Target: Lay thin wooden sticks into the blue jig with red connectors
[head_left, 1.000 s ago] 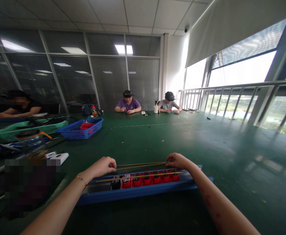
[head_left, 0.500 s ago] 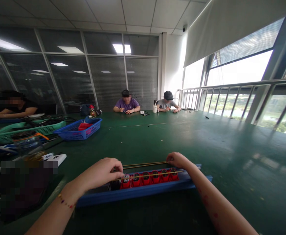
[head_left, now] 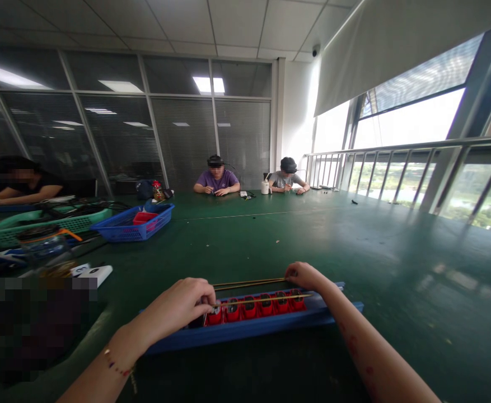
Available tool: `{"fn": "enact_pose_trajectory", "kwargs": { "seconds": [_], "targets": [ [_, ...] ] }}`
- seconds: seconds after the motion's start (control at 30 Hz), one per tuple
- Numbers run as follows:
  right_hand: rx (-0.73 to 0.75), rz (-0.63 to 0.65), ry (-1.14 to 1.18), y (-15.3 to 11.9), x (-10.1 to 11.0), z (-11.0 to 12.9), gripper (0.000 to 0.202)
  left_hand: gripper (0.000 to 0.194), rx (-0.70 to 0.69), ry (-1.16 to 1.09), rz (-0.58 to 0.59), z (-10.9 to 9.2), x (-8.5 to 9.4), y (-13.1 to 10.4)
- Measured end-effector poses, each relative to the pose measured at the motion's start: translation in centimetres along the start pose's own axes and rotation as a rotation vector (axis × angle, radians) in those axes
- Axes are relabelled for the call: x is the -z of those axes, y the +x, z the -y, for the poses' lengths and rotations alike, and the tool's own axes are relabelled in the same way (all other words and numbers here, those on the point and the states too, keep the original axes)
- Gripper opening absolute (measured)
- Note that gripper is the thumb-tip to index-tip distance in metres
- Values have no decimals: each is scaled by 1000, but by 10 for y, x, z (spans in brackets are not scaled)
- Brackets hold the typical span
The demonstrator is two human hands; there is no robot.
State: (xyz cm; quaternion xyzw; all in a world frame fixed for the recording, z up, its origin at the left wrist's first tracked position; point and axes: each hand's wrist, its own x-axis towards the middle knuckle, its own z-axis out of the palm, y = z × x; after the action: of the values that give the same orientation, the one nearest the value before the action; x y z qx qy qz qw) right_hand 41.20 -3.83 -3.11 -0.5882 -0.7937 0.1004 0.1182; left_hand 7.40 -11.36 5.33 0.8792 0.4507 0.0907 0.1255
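Note:
A long blue tray (head_left: pixel 245 330) lies in front of me with a row of several red holders (head_left: pixel 249 308) in it, each with a dark piece inside. My left hand (head_left: pixel 190 302) is over the tray's left part, its thumb and fingers pinched on a thin yellowish stick (head_left: pixel 270 299) that runs rightward above the holders. Behind the tray, my right hand (head_left: pixel 304 275) has its fingers curled at the right end of more thin yellowish sticks (head_left: pixel 249 284); what its fingertips hold is too small to tell.
On the left are a blue basket (head_left: pixel 134 226) with a red box, a green basket (head_left: pixel 81 221) with cables, a jar (head_left: pixel 46 246) and a white device (head_left: pixel 98 275). Two people sit across the green table (head_left: pixel 312 235); another is at far left.
My left hand has moved slightly right along the tray, and its thumb and fingers have come closer together over the first red holder. My right hand has hardly moved.

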Motion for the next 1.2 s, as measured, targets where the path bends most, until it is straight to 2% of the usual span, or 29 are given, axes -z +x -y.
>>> {"fn": "enact_pose_trajectory", "kwargs": {
  "seconds": [0.17,0.27,0.4,0.53,0.73,0.8,1.0,1.2],
  "targets": [
    [-18,-26,4,0,0,0,23,19,30,-3,-105,14,22,-3],
    [-30,-57,11,-1,0,1,28,20,59,22,-130,31,25,3],
    [-37,-80,28,-4,2,5,34,19,59,30,-37,49,10,19],
    [10,13,40,-3,4,6,40,17,70,27,92,59,-12,40],
    [49,56,-181,0,11,13,22,13,99,95,99,70,-33,64],
    [62,55,-219,1,14,19,15,13,106,125,81,72,-35,67],
    [101,103,-321,11,17,35,18,21,124,183,90,88,-30,59],
    [121,145,-305,22,10,36,21,24,155,170,109,104,-31,51]
  ]
}}
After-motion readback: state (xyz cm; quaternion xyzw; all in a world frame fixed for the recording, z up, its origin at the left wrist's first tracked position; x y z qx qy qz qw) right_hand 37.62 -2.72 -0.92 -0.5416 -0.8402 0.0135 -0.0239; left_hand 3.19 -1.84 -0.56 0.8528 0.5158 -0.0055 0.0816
